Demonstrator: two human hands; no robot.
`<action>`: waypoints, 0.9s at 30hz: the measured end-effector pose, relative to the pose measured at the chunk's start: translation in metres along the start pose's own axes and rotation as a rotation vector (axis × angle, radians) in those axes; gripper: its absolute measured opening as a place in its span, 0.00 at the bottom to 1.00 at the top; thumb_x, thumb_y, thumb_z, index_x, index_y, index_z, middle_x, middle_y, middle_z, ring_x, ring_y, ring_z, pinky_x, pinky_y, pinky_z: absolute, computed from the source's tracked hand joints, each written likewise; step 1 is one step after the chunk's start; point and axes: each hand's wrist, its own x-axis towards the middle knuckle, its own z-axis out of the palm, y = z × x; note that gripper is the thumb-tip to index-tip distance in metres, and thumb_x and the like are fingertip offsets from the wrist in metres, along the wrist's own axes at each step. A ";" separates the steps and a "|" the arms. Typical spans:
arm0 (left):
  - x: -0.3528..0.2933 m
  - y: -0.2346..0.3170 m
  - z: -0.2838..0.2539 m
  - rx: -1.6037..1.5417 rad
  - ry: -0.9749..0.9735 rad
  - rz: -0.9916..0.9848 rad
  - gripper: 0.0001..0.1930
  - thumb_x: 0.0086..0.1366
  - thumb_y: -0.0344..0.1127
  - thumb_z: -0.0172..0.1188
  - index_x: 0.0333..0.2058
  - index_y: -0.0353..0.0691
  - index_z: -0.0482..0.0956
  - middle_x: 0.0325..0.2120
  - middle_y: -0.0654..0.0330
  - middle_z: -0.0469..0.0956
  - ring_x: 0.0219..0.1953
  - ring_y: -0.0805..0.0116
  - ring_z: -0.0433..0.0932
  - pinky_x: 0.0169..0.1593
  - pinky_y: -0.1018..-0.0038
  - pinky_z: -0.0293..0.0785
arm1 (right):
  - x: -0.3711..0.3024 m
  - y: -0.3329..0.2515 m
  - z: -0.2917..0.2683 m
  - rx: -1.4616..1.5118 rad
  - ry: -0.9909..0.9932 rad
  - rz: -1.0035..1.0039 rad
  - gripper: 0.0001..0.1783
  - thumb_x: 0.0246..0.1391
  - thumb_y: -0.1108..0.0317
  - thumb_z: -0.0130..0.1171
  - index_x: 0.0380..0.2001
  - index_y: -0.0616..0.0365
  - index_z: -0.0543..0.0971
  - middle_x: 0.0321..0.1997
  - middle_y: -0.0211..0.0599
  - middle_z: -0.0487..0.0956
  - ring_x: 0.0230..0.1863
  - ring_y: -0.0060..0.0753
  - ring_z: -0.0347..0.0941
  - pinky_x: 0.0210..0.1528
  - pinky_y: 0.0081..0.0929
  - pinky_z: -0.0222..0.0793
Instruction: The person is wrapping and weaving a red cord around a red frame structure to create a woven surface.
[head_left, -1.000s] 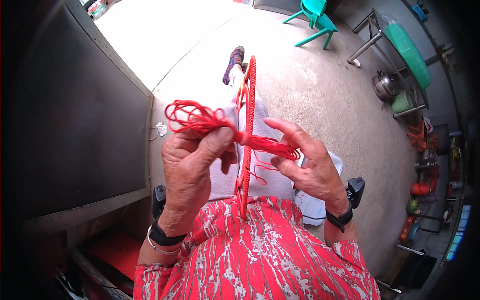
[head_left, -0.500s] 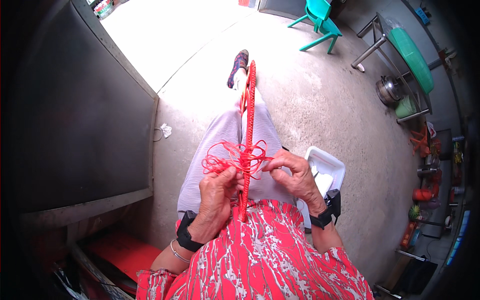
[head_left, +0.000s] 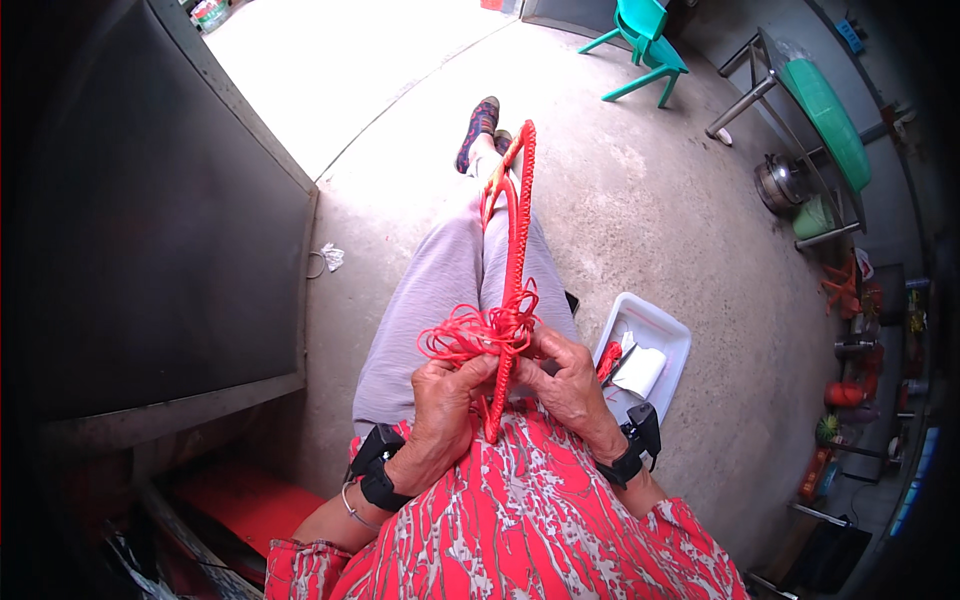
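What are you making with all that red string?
A seated person is working red cord onto a long red frame that stands on edge over their lap. The left hand holds a bunch of loose loops, and the right hand pinches the cord at the frame. A white tray sits on the floor beside them.

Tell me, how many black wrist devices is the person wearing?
2. One wrist device sits on the left wrist, below the left hand. The other wrist device sits on the right wrist, beside the right hand. Both hands grip red cord.
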 end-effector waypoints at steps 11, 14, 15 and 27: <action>0.005 -0.004 -0.005 -0.019 -0.190 -0.097 0.11 0.62 0.28 0.55 0.42 0.28 0.75 0.31 0.51 0.80 0.29 0.61 0.82 0.32 0.70 0.81 | -0.008 0.001 -0.004 0.430 -0.064 0.259 0.13 0.54 0.67 0.62 0.39 0.66 0.78 0.35 0.26 0.74 0.36 0.16 0.71 0.37 0.15 0.68; 0.002 0.001 -0.006 -0.090 -0.279 -0.160 0.13 0.64 0.30 0.53 0.44 0.28 0.73 0.34 0.50 0.79 0.31 0.60 0.82 0.35 0.70 0.81 | -0.007 -0.002 -0.011 0.298 0.017 0.215 0.11 0.53 0.70 0.62 0.38 0.65 0.78 0.37 0.29 0.74 0.40 0.19 0.71 0.42 0.19 0.68; 0.001 0.002 -0.008 -0.105 -0.290 -0.179 0.14 0.64 0.32 0.53 0.45 0.29 0.72 0.35 0.49 0.79 0.32 0.59 0.81 0.36 0.68 0.81 | -0.005 -0.006 -0.018 0.096 0.017 0.089 0.10 0.51 0.73 0.63 0.37 0.64 0.79 0.38 0.32 0.74 0.43 0.23 0.71 0.45 0.21 0.67; 0.010 -0.006 0.003 -0.360 -0.529 -0.210 0.16 0.66 0.29 0.52 0.52 0.34 0.65 0.35 0.45 0.76 0.32 0.54 0.81 0.34 0.67 0.82 | -0.036 -0.090 -0.109 0.278 0.289 -0.354 0.16 0.47 0.64 0.58 0.39 0.59 0.78 0.61 0.49 0.64 0.60 0.42 0.63 0.64 0.42 0.57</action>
